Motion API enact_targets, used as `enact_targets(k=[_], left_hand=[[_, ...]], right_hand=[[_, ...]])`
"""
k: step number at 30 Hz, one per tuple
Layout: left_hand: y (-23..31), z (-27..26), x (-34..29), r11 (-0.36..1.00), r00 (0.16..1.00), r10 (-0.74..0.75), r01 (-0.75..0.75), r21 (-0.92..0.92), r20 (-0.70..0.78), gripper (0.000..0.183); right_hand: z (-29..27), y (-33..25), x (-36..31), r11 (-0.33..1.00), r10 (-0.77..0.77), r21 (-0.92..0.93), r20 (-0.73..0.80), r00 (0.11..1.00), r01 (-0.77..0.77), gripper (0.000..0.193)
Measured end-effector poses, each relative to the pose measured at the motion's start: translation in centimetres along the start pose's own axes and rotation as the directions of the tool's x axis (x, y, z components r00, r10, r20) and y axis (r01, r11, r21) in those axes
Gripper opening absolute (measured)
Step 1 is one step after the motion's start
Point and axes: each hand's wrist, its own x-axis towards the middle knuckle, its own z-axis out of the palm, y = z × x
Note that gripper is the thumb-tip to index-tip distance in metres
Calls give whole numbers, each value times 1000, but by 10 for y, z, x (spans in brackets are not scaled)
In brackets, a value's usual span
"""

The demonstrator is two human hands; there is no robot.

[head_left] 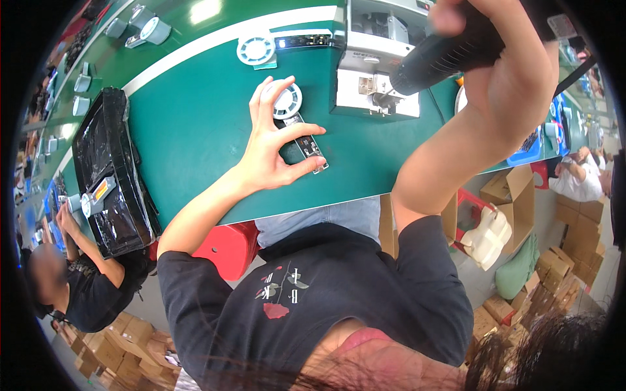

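My left hand (pixel 270 146) lies over a small assembly on the green mat, its fingers spread along it. The assembly joins a round white slotted disc (pixel 287 101) to a narrow dark circuit board (pixel 312 151). Two fingers touch the disc, while the thumb and index finger rest against the board. Raised at the upper right, my right hand (pixel 505 23) is wrapped round a black electric screwdriver (pixel 433 62). Its thin bit reaches the front of a white screw feeder (pixel 357 91); whether a screw is on the tip cannot be made out.
A second assembly with a white disc (pixel 255 49) and lit board lies left of the feeder. On the mat's left is a black plastic-wrapped bundle (pixel 107 163) carrying another grey unit (pixel 98 197). A co-worker (pixel 88 287) sits at left. Cardboard boxes (pixel 512 195) stand below right.
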Motion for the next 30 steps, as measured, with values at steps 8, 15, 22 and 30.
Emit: enact_targets(k=[8,15,22,30], left_hand=[[0,1,0,1000,1000,-4,4,22,-14,48],[-1,2,-1,999,998,-28,30,37,-51,69],[-11,4,-2,991,984,-132,127,-41,-124,83],[-13,-3,6,972,975,-208,197,-131,-77,116]], right_hand=[[11,-14,1,999,35,-8,3,999,-35,11],[7,-13,4,994,106,-22,-25,994,-107,10],[0,5,11,953,237,154,155,959,-260,25],[-2,16,10,884,293,259,338,894,-388,38]])
